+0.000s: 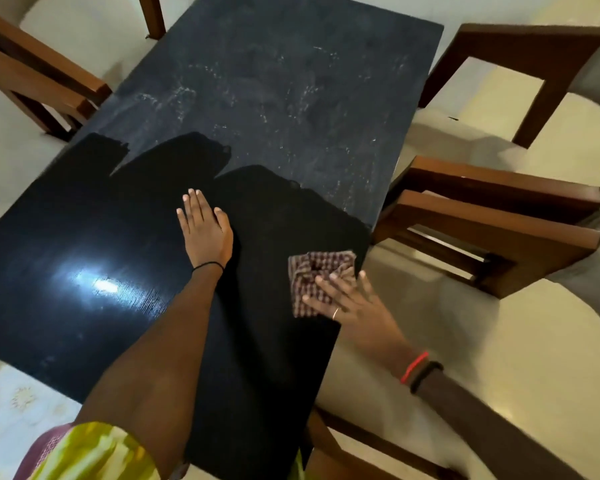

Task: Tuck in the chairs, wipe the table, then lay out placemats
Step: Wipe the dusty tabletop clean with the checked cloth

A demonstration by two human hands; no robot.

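The right hand (349,301) is pressing a crumpled maroon checked cloth (310,271), fingers straight and spread, at the right edge of the black rectangular table (274,98). The near half of the table is perhaps looking damp. The left hand (203,230) is lying flat on the tabletop, holding nothing.

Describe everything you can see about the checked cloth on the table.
The cloth is a small maroon-and-white checked piece, apparently woven fabric, folded into a rumpled pad with a puckered fold near its middle. It lies on the dark table, close to the right edge, within the darker, glossy near area. The right hand presses on its near side with straight, spread fingers; nothing else touches it.
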